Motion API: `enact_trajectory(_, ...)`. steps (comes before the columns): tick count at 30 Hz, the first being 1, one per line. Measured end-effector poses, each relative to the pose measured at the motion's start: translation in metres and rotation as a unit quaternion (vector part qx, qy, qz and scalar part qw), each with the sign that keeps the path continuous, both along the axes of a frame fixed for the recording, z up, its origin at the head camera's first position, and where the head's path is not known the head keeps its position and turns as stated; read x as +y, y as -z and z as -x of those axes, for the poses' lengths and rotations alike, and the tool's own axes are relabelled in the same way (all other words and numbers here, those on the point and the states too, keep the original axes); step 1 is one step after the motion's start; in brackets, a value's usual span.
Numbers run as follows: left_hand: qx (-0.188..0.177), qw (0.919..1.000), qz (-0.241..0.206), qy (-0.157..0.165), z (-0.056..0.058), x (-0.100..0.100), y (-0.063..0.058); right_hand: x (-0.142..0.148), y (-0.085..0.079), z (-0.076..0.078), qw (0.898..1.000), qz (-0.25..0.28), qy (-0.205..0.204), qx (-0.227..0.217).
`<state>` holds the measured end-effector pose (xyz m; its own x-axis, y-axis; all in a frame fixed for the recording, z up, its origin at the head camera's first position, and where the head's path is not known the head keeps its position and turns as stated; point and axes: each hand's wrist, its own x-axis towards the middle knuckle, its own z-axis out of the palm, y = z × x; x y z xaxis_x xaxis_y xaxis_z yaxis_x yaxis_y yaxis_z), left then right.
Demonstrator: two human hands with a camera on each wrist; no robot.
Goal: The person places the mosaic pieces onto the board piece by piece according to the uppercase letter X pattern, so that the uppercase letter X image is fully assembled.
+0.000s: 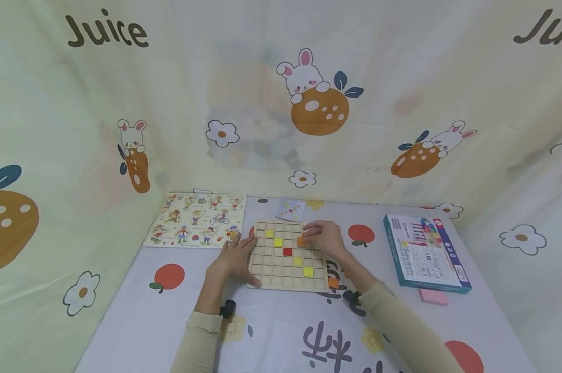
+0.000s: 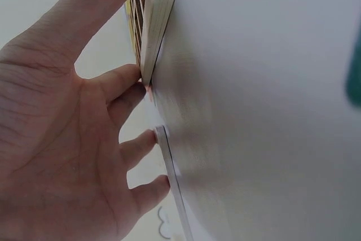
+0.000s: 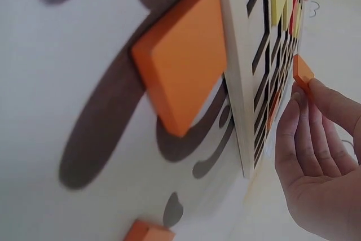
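Note:
A square wooden grid board [image 1: 273,281] lies on the table with yellow tiles [image 1: 308,272] and one red tile [image 1: 287,252] in a diagonal line. My left hand [image 1: 234,258] rests along the board's left edge, fingers spread. In the left wrist view its thumb and some fingers touch the board's side, while other fingertips reach a thin picture board [image 2: 175,176]. Over the board's upper right, my right hand [image 1: 326,240] pinches an orange tile [image 3: 302,71] between thumb and fingers. Another orange piece [image 3: 273,110] shows in the grid below that hand.
A loose orange tile [image 1: 333,283] lies by the board's lower right corner, another [image 3: 148,231] nearby. Behind the board is a small pattern card [image 1: 290,210]. The picture puzzle [image 1: 194,220] lies left; a boxed set [image 1: 427,254] and a pink block [image 1: 433,297] sit right.

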<state>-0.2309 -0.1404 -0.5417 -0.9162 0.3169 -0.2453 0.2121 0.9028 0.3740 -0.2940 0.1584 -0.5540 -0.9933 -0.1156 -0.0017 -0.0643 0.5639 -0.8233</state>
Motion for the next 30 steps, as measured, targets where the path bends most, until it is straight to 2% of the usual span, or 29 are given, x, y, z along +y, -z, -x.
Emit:
enact_trajectory(11, -0.008, 1.0000, -0.005, 0.002, -0.001, 0.001, 0.004, -0.006, 0.013, 0.000, 1.000, -0.013, -0.021, 0.004)
enact_trajectory(20, 0.002, 1.0000, 0.002, 0.009, 0.002, -0.001, 0.003, -0.006, 0.012, -0.001, 0.998, -0.049, -0.031, 0.019)
enact_trajectory(25, -0.002, 1.0000, -0.004, 0.002, 0.002, -0.001, 0.003, -0.004, 0.014, 0.000, 0.996, -0.066, -0.049, 0.031)
enact_trajectory(30, -0.001, 1.0000, -0.008, 0.002, 0.002, -0.002, 0.004, 0.000, 0.017, 0.000, 0.995, -0.074, -0.049, 0.038)
